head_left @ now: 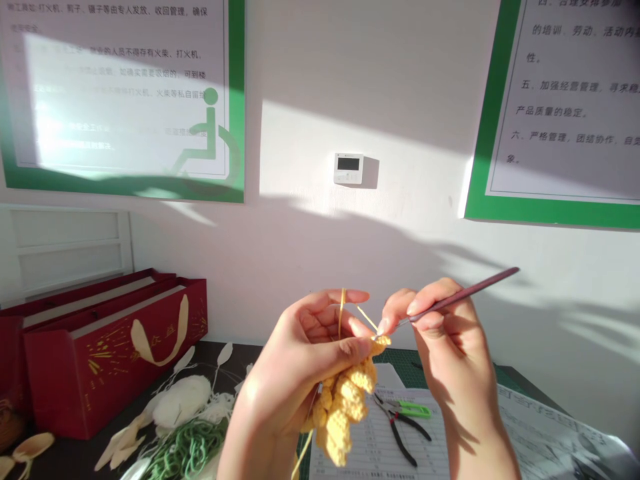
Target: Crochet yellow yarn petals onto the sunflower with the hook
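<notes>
The left hand [313, 350] clamps the yellow crochet piece [345, 407] by its upper end between thumb and fingers; the piece hangs before the table, its long axis running from one o'clock down to seven, the free ruffled end at seven. A yellow strand [342, 312] loops over the raised forefinger. The right hand [445, 327] pinches the crochet hook [465, 295], thumb and fingers closed on it, the dark handle pointing to two o'clock and the metal tip to eight, at the piece's top edge (whether it sits in a stitch, I cannot tell).

Taking the piece as the dial's centre, pliers [406, 437] with splayed handles lie on a printed sheet [425, 463] at four o'clock. Green yarn [185, 450] is toward eight, a white yarn ball [183, 402] at nine. Beyond, between nine and ten, stands a red box [70, 373] with a ribbon handle; its contents are hidden. On the wall, a thermostat [349, 169] is at twelve.
</notes>
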Demonstrator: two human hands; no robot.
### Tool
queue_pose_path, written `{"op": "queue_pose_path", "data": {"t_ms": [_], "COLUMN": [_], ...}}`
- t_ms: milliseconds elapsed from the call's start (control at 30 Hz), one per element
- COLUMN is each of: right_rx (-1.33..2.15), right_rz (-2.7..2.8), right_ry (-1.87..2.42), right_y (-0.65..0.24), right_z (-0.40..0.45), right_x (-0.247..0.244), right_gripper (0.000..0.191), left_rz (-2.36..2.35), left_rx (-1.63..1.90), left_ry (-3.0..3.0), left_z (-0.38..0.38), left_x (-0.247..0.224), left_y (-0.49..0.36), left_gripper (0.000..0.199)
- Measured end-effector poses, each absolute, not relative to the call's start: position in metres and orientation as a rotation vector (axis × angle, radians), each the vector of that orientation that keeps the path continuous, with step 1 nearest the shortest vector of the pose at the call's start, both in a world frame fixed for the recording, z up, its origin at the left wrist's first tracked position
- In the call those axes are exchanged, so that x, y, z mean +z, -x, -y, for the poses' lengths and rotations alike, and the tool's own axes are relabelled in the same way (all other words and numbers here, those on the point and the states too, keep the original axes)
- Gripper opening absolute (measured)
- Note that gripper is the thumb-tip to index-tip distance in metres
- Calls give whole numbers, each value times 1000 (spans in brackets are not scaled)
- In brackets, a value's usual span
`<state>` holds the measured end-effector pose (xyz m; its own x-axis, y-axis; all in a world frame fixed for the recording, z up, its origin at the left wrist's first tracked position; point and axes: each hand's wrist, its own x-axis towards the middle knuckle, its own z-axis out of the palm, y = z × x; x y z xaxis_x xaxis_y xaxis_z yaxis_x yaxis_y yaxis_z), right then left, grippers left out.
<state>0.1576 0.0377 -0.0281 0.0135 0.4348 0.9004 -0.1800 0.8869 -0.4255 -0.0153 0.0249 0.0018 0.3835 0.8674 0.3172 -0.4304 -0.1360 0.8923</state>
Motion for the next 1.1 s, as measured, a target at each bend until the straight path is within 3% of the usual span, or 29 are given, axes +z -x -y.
{"op": "queue_pose_path", "data": {"t_ms": [267,433,567,733,1000,1100], "right_rx": [104,-212,-395,-463,-517,-772], "right_rz": [1628,1750,1781,1734,1416,1280], "right_ry": [241,201,176,205,223,306], "right_y": [-165,-168,-166,-160,-143,-131], "right_z": [-28,-28,-30,-38,-55,-53], "right_x": [-27,-28,-28,-33,-60,-59], "right_gripper": [9,29,32,46,45,42], "left_rz": [-470,-434,-403,-367,-424,-413], "left_rx": [1175,1173,1161,1137,1279,1416], "left_ry": [-1261,-1250,-1215,-1145,-1039,-1075], "left_z": [-24,-24,-25,-21,-14,-9], "left_x": [3,2,0,0,0,-2], "left_y": [16,16,17,16,0,-8], "left_gripper": [53,51,54,56,64,60]}}
